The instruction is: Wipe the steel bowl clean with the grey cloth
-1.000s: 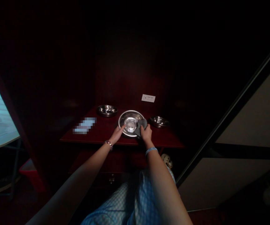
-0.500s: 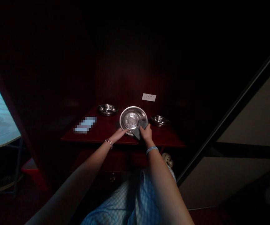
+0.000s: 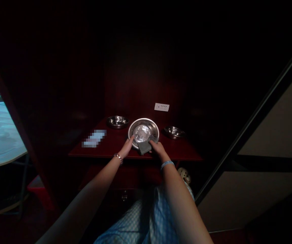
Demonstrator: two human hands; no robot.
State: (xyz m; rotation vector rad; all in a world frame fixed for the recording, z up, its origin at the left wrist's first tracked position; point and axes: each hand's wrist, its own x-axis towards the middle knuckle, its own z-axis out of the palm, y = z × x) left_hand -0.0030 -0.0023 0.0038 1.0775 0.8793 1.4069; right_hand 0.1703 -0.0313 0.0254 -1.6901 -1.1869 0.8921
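Observation:
A shiny steel bowl [image 3: 142,133] is tilted up toward me above the front of a dark red desk [image 3: 105,145]. Gripping its lower left rim is my left hand [image 3: 127,146], thumb on the inside. My right hand [image 3: 158,148] is closed on a grey cloth [image 3: 145,147] and presses it against the bowl's lower right rim. Part of the cloth folds over that rim and hides it. The fingers behind the bowl are mostly out of sight.
One steel bowl [image 3: 117,122] rests on the desk at the back left, and nested-looking steel bowls [image 3: 174,132] stand to the right. A blurred pale item [image 3: 94,138] lies at left. A white socket [image 3: 161,107] is on the back wall. A whitish table [image 3: 1,135] stands far left.
My right hand and the cloth have shifted along the bowl's lower rim, with the cloth now spread further left. My left hand has moved slightly up the rim. The view has shifted a little.

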